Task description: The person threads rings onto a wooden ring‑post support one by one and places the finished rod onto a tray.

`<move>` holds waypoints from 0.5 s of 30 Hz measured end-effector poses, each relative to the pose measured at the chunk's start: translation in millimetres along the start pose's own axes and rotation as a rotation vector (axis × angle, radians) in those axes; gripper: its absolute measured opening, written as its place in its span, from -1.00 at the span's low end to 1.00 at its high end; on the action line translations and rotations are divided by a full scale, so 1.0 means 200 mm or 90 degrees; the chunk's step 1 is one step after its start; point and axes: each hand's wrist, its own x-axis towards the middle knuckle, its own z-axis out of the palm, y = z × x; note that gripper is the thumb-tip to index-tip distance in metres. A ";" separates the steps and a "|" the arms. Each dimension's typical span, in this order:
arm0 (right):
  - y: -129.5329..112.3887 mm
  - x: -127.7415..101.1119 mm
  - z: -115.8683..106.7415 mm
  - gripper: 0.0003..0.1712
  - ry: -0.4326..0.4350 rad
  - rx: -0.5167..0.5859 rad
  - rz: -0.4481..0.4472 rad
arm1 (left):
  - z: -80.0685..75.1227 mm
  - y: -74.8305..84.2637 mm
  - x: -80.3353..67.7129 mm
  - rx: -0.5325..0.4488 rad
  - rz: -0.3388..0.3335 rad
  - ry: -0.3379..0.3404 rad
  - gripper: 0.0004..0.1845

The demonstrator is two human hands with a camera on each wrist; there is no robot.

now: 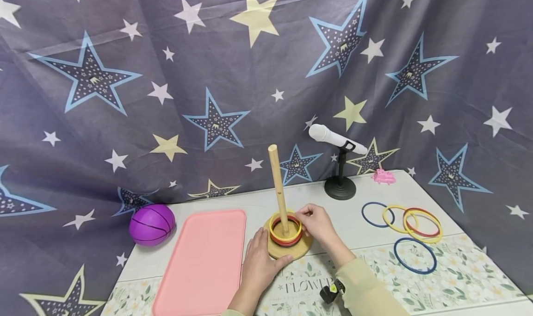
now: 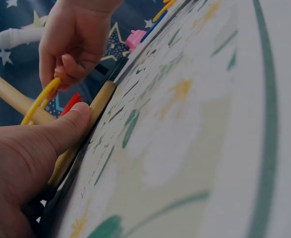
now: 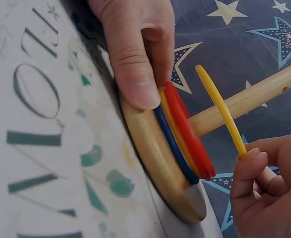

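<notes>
While a dark curtain printed with blue, white and yellow stars hangs behind it, the worktop (image 1: 358,214) is covered at the near side with a pale floral mat (image 1: 458,274) bearing printed lettering. On it stands a round wooden base (image 1: 291,251) with an upright wooden peg (image 1: 278,186). The left hand (image 1: 260,263) rests against the near edge of the base, thumb pressed flat on its rim and fingers curled loosely round the side. The right hand (image 1: 318,223) pinches a yellow ring (image 1: 285,228) between thumb and fingertips; the ring encircles the peg, tilted and held just above a stack of red, yellow and blue rings (image 3: 185,134) lying on the base. A pink tray (image 1: 204,260) lies just left of the base, and a purple ball (image 1: 151,224) sits at the worktop's far left corner. Well to the right lie loose rings (image 1: 410,226) in blue, yellow and red, some overlapping. Behind them stand a white microphone (image 1: 335,139) on a black stand and a small pink toy (image 1: 383,177).
</notes>
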 end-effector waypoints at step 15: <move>0.05 0.01 0.01 -0.89 -0.003 -0.058 0.003 | 0.00 0.01 -0.01 0.004 0.014 0.011 0.22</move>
